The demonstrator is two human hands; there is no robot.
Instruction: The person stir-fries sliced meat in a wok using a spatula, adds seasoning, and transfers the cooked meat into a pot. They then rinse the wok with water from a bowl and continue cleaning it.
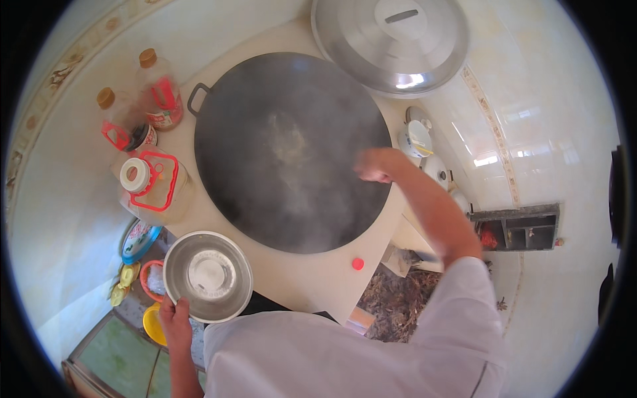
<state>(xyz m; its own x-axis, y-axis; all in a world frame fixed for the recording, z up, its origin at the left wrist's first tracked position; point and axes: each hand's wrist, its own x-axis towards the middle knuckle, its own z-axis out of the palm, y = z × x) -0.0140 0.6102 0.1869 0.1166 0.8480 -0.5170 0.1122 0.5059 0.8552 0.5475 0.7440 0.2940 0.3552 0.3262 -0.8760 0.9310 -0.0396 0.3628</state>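
My left hand (176, 321) grips the near rim of a shallow stainless steel basin (234, 271), thumb over the edge. A shiny round base shows inside it, with little or nothing on it. The basin is held at the front left corner of the counter. Before me a large black wok (239, 199) with a loop handle is set into the counter, and steam or smoke rises from it. A pale patch (288, 142) marks its bottom. Over the wok's right edge is my right hand (375, 164), fingers curled and blurred; whether anything is in them is hidden.
Plastic bottles (161, 99) and a large jug (154, 184) with a red handle line the left side. A big metal lid (343, 45) leans at the back right. A white enamel cup (414, 139) stands right of the wok. A red cap (358, 263) lies on the counter (308, 283).
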